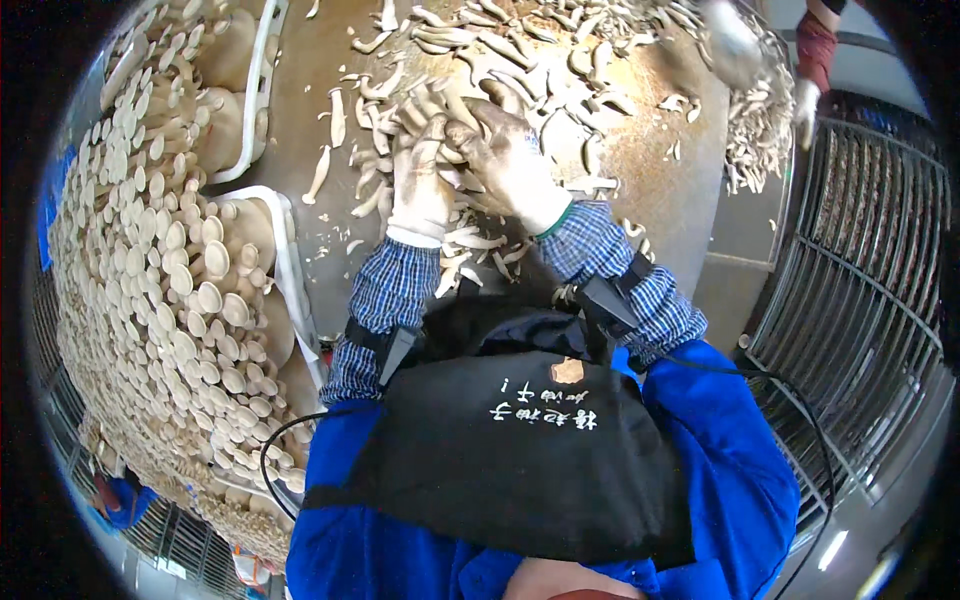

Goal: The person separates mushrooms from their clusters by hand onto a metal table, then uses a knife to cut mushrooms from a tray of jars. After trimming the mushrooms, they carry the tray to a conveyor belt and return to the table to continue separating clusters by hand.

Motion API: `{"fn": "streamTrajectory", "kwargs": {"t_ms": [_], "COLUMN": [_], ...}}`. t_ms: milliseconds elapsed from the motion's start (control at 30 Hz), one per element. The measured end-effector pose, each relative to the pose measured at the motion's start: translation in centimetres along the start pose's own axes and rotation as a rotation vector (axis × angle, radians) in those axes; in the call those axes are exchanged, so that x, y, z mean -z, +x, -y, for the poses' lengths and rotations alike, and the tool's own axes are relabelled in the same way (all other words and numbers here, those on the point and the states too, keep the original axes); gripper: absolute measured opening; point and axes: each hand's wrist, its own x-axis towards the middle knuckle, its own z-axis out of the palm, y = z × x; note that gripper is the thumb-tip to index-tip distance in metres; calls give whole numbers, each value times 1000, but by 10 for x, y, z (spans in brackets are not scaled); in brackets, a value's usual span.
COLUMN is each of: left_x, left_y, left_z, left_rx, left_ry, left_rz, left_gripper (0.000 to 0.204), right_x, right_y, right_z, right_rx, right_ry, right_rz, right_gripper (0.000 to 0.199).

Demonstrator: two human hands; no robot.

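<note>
At nine o'clock, trays of whole mushrooms [190, 290] packed full, untrimmed. At twelve, left hand [420, 175] gloved, curled around mushroom stems [445, 130]; right hand [510, 160] clenched over the same bunch. Trimmed pieces [480, 45] strewn across the table [650, 150]: judged mid-way, much left.

Fingertips of both gloved hands are buried among the loose mushroom pieces [470, 250] on the table; the left hand [420, 185] and right hand [510, 160] overlap, so whether either one grips anything cannot be told. Far right, a second person [815, 50] is cut off by the top edge, only a dark red sleeve and pale glove showing. A blurred grey shape [735, 45] beside that glove cannot be identified. The crates of mushroom caps [170, 270] at left run out past the dark rim. Near left, a blue-clad figure [125, 500] is too small and cropped to read.
</note>
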Motion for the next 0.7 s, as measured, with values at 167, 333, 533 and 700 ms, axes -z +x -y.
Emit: {"fn": "streamTrajectory", "kwargs": {"t_ms": [167, 333, 533, 700], "left_x": [12, 12, 25, 36], "left_y": [-12, -12, -33, -35], "left_z": [-30, -45, -69, -67], "left_rx": [521, 780, 616, 846], "left_ry": [-166, -1033, -961, -1051], "left_rz": [220, -7, 208, 119], "left_gripper": [45, 55, 36, 20], "right_x": [0, 26, 7, 34], "right_y": [-29, -55, -60, -73], "right_z": [4, 15, -4, -5], "right_rx": [-101, -313, -174, -165], "right_ry": [801, 650, 827, 393], "right_rz": [-12, -221, -39, -125], "right_gripper": [21, 18, 22, 35]}}
